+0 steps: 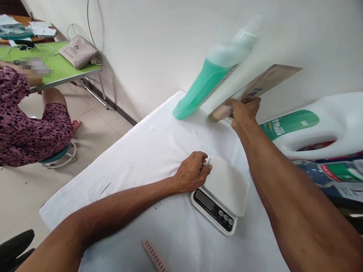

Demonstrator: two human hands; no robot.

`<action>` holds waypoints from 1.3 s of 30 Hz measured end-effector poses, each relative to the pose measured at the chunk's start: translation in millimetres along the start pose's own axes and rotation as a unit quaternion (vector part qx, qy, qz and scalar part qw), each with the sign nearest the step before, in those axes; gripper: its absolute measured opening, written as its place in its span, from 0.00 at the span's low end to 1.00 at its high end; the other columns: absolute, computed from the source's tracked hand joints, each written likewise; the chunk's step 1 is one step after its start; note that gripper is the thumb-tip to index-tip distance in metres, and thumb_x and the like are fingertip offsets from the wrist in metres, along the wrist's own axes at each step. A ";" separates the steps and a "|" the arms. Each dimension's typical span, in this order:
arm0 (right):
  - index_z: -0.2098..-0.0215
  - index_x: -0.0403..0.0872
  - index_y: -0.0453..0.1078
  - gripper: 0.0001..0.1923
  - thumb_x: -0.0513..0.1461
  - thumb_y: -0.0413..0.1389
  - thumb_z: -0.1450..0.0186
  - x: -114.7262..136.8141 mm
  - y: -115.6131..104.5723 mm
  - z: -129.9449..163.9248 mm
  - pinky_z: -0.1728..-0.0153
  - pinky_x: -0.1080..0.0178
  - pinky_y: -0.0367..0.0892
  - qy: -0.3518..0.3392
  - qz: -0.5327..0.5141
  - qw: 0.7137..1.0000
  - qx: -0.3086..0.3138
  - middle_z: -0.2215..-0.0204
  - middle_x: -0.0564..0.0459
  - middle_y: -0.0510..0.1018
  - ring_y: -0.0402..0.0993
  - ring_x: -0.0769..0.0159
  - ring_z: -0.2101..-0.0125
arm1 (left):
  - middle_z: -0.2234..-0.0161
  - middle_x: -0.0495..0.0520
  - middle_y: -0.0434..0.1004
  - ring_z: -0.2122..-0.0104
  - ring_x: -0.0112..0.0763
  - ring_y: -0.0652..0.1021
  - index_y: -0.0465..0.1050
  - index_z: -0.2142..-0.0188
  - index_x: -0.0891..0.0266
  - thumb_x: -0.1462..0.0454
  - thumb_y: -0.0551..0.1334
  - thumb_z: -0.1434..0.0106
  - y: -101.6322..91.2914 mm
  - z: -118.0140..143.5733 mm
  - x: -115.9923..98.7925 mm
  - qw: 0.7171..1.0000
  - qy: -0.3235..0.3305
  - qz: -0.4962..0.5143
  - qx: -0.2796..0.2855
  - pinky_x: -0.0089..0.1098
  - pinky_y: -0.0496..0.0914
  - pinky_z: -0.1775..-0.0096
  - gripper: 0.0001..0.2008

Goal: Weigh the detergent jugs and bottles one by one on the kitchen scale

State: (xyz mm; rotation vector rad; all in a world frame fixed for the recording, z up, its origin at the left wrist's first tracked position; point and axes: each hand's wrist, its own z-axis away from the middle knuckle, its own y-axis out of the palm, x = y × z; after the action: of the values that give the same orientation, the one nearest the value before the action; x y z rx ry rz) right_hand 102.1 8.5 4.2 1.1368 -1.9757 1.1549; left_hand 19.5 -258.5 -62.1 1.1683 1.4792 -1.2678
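My left hand [193,174] rests on the left edge of a small white kitchen scale [224,194] that sits on the white cloth-covered table [147,158]. Its fingers curl against the scale's platform. My right hand [243,111] is farther back, shut on the lower end of a long brown and white pack [255,90] that leans toward the wall. Just left of it a bottle of green liquid [208,81] leans the same way, its base on the table.
A large white jug with a green label [312,126] lies at the right, above other packaged goods [331,173]. A pink comb-like item [154,257] lies at the near edge. A seated person [25,121] works at a green table [65,66] at left.
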 end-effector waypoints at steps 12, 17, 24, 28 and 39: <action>0.65 0.46 0.73 0.23 0.38 0.71 0.58 111.9 -147.8 181.2 0.55 0.53 0.70 0.152 -0.126 0.978 0.061 0.65 0.52 0.77 0.74 0.60 0.61 | 0.53 0.61 0.76 0.54 0.38 0.77 0.66 0.53 0.63 0.66 0.53 0.31 -1.8 -2.0 3.2 0.998 0.028 -0.051 -0.007 0.41 0.72 0.48 0.09; 0.62 0.48 0.73 0.26 0.40 0.73 0.58 93.2 -164.8 211.5 0.49 0.47 0.70 0.145 -0.094 0.984 0.043 0.61 0.52 0.78 0.75 0.57 0.59 | 0.54 0.62 0.76 0.54 0.37 0.77 0.66 0.53 0.64 0.66 0.53 0.30 -3.4 -1.4 1.4 0.998 0.036 -0.048 -0.008 0.41 0.73 0.50 0.09; 0.57 0.48 0.70 0.28 0.43 0.73 0.53 83.2 -166.3 215.3 0.44 0.46 0.69 0.104 -0.072 0.991 0.030 0.58 0.51 0.77 0.76 0.56 0.55 | 0.54 0.61 0.76 0.55 0.36 0.77 0.66 0.53 0.62 0.65 0.54 0.31 -3.0 -1.3 1.6 0.998 0.037 -0.043 -0.009 0.40 0.73 0.50 0.08; 0.54 0.50 0.67 0.33 0.45 0.74 0.54 88.6 -162.1 218.3 0.46 0.44 0.72 0.111 -0.066 0.991 0.017 0.52 0.48 0.75 0.74 0.51 0.47 | 0.54 0.60 0.76 0.56 0.35 0.77 0.66 0.53 0.62 0.65 0.54 0.31 -2.3 -1.5 2.2 0.998 0.040 -0.036 -0.012 0.41 0.74 0.51 0.09; 0.55 0.51 0.67 0.26 0.53 0.68 0.45 63.3 -188.2 275.5 0.54 0.49 0.73 0.173 -0.094 0.970 -0.140 0.58 0.51 0.78 0.77 0.56 0.53 | 0.54 0.62 0.77 0.56 0.35 0.77 0.67 0.52 0.63 0.64 0.54 0.31 -3.6 -2.6 -0.3 0.999 0.029 -0.037 -0.010 0.41 0.74 0.51 0.10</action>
State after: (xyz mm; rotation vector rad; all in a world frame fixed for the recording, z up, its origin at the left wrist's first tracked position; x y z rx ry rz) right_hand 221.8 -309.3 2.5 0.8855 -1.6597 0.8738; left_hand 16.0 -256.2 -60.7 1.1554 1.5881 -1.2759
